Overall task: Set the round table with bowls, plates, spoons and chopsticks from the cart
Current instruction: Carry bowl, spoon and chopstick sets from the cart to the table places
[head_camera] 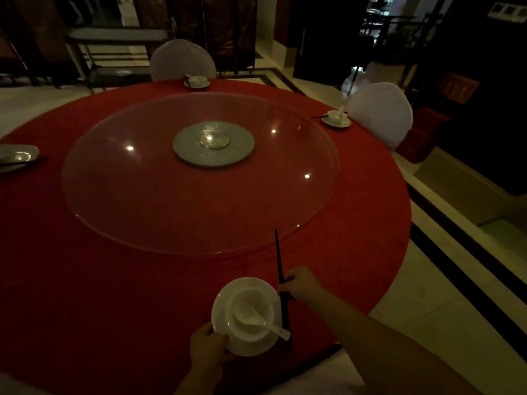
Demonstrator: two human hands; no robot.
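Note:
A white plate (222, 312) sits at the near edge of the red round table (114, 280), with a white bowl (258, 300) on it and a white spoon (256, 319) lying in the bowl. My left hand (206, 346) grips the plate's near-left rim. My right hand (302, 282) pinches dark chopsticks (278, 258) just right of the plate, their tips pointing toward the glass turntable (142, 195). Three other settings stand at the far edge (197, 81), the right (336, 118) and the left (17, 156).
Two white-covered chairs stand at the far side (182, 59) and the right (380, 112). A metal cart (114, 52) with a plate on its lower shelf is behind the far chair. Striped floor runs along the right of the table.

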